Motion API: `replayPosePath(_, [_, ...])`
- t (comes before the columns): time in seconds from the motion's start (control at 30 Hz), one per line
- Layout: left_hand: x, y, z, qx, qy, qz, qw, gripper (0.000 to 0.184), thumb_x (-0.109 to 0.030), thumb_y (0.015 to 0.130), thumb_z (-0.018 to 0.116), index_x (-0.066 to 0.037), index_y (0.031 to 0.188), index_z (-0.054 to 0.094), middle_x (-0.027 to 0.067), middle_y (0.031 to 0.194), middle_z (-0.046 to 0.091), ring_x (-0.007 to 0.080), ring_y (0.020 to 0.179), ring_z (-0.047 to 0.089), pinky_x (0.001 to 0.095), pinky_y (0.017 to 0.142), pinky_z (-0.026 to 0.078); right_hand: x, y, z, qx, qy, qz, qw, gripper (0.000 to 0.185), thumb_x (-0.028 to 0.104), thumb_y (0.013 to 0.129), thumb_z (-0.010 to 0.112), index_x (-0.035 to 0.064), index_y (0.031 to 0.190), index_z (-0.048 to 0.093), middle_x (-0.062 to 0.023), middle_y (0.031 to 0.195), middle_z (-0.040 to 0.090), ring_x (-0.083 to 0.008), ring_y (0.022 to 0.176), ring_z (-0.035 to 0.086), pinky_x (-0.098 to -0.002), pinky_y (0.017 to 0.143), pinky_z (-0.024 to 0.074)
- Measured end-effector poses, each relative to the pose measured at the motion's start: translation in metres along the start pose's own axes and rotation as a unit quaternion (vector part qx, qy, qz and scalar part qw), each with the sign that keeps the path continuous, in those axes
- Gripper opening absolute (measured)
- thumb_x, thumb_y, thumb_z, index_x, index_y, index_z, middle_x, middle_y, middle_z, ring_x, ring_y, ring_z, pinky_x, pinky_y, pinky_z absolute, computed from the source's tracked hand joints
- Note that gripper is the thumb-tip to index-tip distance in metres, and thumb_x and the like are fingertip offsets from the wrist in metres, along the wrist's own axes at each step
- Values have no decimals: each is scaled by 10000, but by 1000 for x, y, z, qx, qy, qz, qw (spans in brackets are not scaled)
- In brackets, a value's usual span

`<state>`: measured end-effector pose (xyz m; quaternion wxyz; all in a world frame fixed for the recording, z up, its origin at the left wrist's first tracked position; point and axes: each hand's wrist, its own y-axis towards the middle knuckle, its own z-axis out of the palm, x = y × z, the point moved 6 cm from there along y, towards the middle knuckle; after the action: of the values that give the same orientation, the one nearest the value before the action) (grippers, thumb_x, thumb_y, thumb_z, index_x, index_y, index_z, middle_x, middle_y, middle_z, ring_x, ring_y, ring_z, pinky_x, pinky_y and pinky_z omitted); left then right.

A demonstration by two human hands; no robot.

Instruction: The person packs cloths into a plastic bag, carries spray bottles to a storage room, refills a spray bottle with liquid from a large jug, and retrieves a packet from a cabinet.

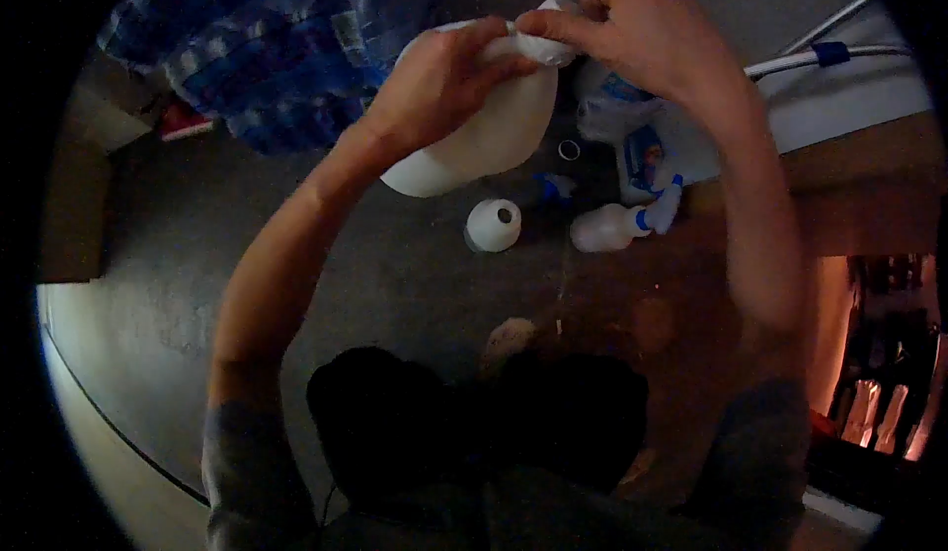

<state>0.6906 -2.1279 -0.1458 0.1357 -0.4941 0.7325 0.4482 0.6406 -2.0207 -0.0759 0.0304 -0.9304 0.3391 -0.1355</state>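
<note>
Sitting near the white jug (pixel 499 136), bottle packs (pixel 276 67) crowd dark floor (pixel 395 275).

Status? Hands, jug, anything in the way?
Left hand gripping white jug; right hand closed on its top end. Jug's mouth not visible. Open bottle, spray bottle sit apart; nothing visibly blocking.

The white jug (pixel 504 126) (bulky, rounded) slants, held at its upper end.

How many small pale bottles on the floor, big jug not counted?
2: an open-topped bottle just nearer the wearer than the large white jug, and a spray bottle to its right. Others may be hidden in shadow or behind the arms.
</note>
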Motion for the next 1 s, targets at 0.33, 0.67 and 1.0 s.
replayPosePath(0.33, [38, 18, 50, 16, -3, -23, 1000, 321, -252, 783, 576, -21, 1002, 529, 183, 780, 588, 272, 715, 591, 344, 629, 448, -55, 5, 10, -77, 19, 168, 983, 413, 365, 793, 515, -5, 977, 524, -164, 746, 575, -256, 710, 587, -349, 661, 436])
replayPosePath(0.67, [80, 58, 83, -79, 28, -39, 996, 373, -301, 782, 557, -28, 1031, 507, 202, 841, 571, 352, 760, 567, 363, 677, 451, -108, 32, 53, -202, 245, 166, 934, 451, 399, 778, 525, 10, 1002, 485, -137, 745, 567, -202, 606, 581, -285, 441, 434])
replayPosePath(1.0, [161, 74, 164, -144, -142, -182, 962, 376, -298, 782, 531, -27, 1040, 489, 168, 961, 536, 323, 882, 522, 375, 756, 412, -185, -41, 370, -30, 94, 318, 943, 313, 185, 726, 522, -35, 949, 531, -229, 906, 551, -365, 836, 546, -441, 671, 459])
